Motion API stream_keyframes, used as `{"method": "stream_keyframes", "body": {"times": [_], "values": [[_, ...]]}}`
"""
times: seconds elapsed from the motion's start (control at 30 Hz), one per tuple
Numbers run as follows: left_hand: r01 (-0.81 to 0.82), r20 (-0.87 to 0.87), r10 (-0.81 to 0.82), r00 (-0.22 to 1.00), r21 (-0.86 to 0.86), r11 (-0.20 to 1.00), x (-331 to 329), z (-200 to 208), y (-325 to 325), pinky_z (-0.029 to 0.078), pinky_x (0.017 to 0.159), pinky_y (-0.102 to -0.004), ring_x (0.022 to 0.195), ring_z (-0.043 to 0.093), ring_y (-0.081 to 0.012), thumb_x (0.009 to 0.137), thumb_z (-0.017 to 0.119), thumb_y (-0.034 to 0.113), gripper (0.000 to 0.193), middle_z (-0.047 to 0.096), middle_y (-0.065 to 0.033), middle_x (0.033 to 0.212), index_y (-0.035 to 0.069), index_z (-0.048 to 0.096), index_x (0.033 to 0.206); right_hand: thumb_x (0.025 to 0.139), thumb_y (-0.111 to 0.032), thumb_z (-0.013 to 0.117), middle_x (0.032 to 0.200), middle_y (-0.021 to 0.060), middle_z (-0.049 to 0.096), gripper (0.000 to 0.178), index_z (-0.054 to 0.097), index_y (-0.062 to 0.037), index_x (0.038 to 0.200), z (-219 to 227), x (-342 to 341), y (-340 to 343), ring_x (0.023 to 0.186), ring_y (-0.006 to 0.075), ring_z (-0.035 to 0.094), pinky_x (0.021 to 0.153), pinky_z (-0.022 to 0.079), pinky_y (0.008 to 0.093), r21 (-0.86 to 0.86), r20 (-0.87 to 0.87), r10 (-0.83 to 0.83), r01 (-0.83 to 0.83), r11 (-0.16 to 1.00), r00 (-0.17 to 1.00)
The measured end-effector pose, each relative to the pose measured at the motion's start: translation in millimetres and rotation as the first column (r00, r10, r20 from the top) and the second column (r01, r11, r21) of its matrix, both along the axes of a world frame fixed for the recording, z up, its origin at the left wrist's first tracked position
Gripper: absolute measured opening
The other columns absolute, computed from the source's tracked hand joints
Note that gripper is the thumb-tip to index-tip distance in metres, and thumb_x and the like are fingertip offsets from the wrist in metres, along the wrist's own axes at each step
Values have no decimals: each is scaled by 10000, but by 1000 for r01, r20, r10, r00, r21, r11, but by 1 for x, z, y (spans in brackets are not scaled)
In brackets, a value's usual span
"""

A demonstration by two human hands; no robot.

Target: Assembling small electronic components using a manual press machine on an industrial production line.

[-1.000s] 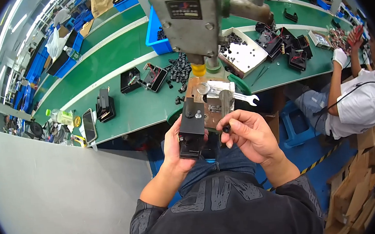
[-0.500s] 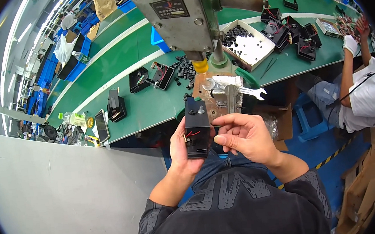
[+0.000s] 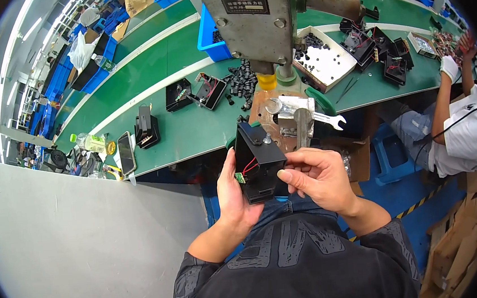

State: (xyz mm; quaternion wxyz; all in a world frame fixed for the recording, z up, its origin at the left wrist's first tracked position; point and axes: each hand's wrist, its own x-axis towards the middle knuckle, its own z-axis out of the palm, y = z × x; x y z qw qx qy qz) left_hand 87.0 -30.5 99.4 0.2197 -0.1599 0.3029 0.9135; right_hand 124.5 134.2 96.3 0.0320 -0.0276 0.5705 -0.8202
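Cradling a black plastic housing (image 3: pixel 271 153) from its left and underside, the left hand (image 3: pixel 234 196) grips it with the fingers spread along its flank, in front of the wearer's body and just off the near edge of the table (image 3: pixel 178 136). The right hand (image 3: pixel 323 180) is at the housing's right side, thumb and forefinger drawn close together against it and the other fingers curled; whether anything is pinched between them cannot be told. Red wires (image 3: pixel 250 164) and a small green circuit board (image 3: pixel 240 178) show at the housing's open left side, and a silver bolt (image 3: pixel 267 138) stands on its upper face. Just beyond is a grey metal press (image 3: pixel 254 37) with a yellow tip (image 3: pixel 267 82) over its base, where an open-ended wrench (image 3: pixel 329 119) lies. Behind the base, small black caps (image 3: pixel 241 82) are heaped on the table, with more in a white tray (image 3: pixel 336 64) to the right. Two opened housings (image 3: pixel 211 94) lie left of the heap; farther left are a phone (image 3: pixel 126 154) and a bottle (image 3: pixel 91 143). Well to the right sits a co-worker with a white-gloved hand (image 3: pixel 448 66).
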Motion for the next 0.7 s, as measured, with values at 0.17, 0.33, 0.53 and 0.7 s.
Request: {"method": "stream_keyframes", "body": {"times": [0.17, 0.33, 0.53, 0.7], "values": [[-1, -12, 1, 1000, 23, 1000, 2, -2, -3, 505, 761, -283, 866, 643, -146, 1039, 414, 302, 332, 672, -54, 1041, 61, 588, 1187, 848, 23, 706, 900, 87, 664, 242, 657, 108, 1070, -1, 1, -2, 650, 97, 584, 602, 499, 184, 6, 7, 4, -4, 1000, 1000], [-4, -7, 5, 1000, 32, 999, 4, 1, -3, 505, 775, -282, 881, 647, -154, 1037, 423, 316, 347, 674, -56, 1076, 62, 590, 1203, 844, 25, 706, 878, 79, 658, 200, 666, 95, 1027, 2, 3, -2, 633, 90, 567, 583, 479, 187, 59, 6, -3, 3, 998, 1000], [-131, -256, 90, 962, -147, 981, 11, -3, 5, 476, 883, -310, 1005, 620, -163, 1034, 421, 330, 382, 646, -57, 1182, 61, 566, 1262, 865, -29, 675, 710, 21, 626, 103, 639, 28, 787, -8, 3, 6, 560, 60, 478, 501, 376, 207, 335, -195, -75, 138, 932, 978], [-288, -586, 168, 792, -117, 951, 13, 6, 28, 477, 897, -359, 1056, 579, -222, 1016, 409, 277, 374, 587, -137, 1208, 15, 489, 1271, 885, -69, 641, 603, -5, 580, 164, 635, -42, 723, 17, 10, 64, 491, 65, 474, 456, 346, 192, 41, 76, -292, 290, 956, 953]]}}
